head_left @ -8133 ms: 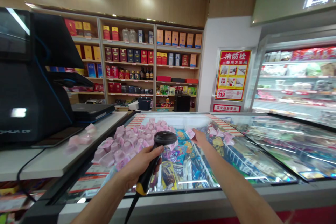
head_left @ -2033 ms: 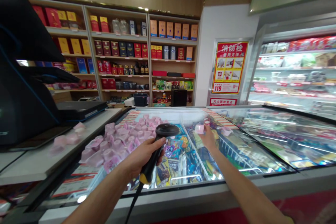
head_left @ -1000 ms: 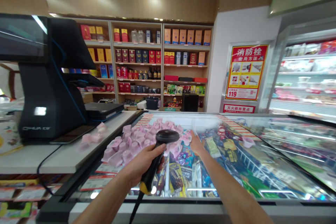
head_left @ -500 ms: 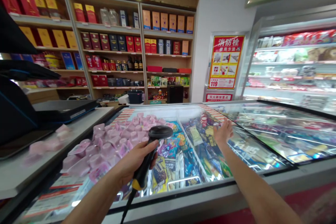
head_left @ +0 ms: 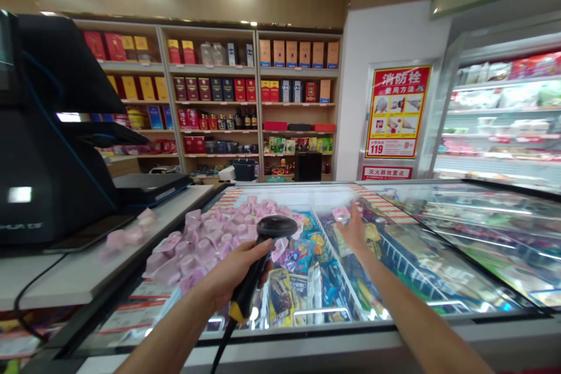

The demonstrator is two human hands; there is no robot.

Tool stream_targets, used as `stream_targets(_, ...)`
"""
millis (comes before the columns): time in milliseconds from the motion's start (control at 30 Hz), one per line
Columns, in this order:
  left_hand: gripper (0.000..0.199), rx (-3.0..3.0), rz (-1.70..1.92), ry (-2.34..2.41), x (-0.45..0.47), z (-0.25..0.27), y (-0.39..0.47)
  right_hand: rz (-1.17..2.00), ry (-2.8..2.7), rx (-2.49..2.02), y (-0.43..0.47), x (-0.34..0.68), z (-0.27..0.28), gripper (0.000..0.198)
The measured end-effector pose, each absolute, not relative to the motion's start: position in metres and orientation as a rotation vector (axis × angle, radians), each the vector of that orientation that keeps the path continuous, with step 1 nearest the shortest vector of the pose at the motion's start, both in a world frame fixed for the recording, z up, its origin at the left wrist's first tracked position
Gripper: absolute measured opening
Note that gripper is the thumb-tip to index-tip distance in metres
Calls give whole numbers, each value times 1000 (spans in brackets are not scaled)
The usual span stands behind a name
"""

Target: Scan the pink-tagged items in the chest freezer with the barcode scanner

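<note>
My left hand [head_left: 243, 266] is wrapped round the handle of a black barcode scanner [head_left: 276, 226] with a yellow band near its cord. The scanner head points forward above the glass-topped freezer. My right hand [head_left: 356, 231] reaches over the freezer, fingers stretched and thumb apart. Just left of its fingers shows one small pink cup [head_left: 340, 214]; I cannot tell whether they touch. Many similar pink cups [head_left: 210, 234] lie heaped on the left part of the freezer top. Bagged frozen goods [head_left: 302, 289] fill the white wire baskets below the hands.
On the left, a black checkout machine [head_left: 56, 146] stands on a white counter [head_left: 52, 286]. Shelves of boxed goods [head_left: 214, 90] line the back wall. A red and yellow poster [head_left: 397, 111] hangs beside a lit chiller [head_left: 504, 111] at the right.
The camera view has turned left, bringing more of the checkout machine in. My right hand has moved left, and a pink cup now shows beside it. The left hand keeps the scanner.
</note>
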State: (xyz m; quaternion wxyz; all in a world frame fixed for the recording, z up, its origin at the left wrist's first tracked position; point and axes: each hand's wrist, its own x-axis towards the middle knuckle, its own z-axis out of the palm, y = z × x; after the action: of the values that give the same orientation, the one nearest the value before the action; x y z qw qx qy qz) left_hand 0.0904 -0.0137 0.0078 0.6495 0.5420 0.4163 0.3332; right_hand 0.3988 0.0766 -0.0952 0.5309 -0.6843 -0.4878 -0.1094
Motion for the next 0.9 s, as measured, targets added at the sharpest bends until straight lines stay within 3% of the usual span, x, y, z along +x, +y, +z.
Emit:
stream_targets(367, 26, 1252, 795, 850, 42, 28, -51, -270, -1384, -1427, 79, 293, -82, 65)
stream_targets(900, 24, 1201, 806, 838, 19, 24, -71, -343, -1375, -1474, 69, 255, -75, 62)
